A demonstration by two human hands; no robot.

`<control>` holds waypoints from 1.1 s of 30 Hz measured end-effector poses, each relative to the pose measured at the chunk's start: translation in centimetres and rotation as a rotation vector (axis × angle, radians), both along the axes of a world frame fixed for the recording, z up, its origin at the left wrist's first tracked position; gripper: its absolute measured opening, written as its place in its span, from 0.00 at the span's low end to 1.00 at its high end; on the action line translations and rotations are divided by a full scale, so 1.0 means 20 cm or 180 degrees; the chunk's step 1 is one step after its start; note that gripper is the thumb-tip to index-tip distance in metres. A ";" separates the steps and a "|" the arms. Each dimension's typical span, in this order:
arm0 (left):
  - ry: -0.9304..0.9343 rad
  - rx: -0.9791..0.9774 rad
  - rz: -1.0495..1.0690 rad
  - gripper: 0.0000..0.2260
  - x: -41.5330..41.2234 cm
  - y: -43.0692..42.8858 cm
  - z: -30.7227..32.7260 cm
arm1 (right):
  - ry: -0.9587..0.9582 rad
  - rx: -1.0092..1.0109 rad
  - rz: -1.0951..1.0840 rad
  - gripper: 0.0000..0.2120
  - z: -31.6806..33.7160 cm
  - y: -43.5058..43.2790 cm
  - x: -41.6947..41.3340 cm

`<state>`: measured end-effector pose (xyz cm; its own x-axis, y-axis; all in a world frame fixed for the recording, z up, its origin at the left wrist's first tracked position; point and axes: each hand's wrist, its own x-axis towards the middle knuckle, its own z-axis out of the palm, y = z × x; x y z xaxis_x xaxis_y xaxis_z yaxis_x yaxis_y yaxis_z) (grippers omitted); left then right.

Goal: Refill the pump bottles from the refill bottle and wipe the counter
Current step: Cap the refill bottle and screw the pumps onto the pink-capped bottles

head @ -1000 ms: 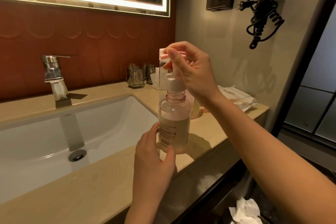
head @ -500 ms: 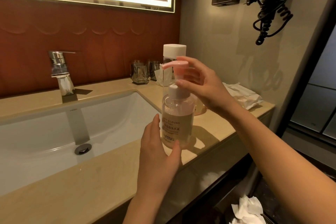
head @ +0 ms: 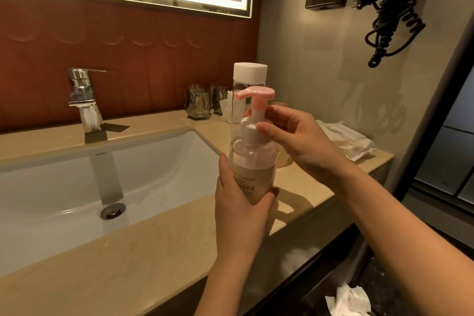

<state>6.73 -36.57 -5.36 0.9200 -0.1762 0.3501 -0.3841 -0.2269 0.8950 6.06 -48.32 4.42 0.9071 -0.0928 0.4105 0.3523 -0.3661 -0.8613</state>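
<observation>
The beige counter (head: 154, 251) is holding a white sink (head: 64, 187) on the left. Right of the sink, near the front edge, the pump bottle (head: 252, 161) is standing, with the tall white-capped refill bottle (head: 250, 73) just behind it. The left hand (head: 241, 213) is curling round the pump bottle's body; the right hand (head: 300, 138) is pinching its white collar (head: 248, 133) with thumb and fingers

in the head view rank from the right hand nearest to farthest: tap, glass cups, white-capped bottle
1. white-capped bottle, just behind the right hand
2. glass cups, farther left and back
3. tap, far left
</observation>
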 end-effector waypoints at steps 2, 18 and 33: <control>-0.0031 0.0013 0.0002 0.44 0.01 0.01 -0.01 | -0.0002 0.0034 -0.0015 0.21 -0.01 0.00 0.01; -0.0052 0.0089 -0.0017 0.47 -0.02 0.03 0.00 | -0.0352 -0.0405 -0.0673 0.28 0.00 0.12 0.03; 0.0034 0.0091 -0.0038 0.47 -0.02 0.03 0.01 | -0.0186 0.0128 -0.0677 0.30 -0.05 0.14 0.01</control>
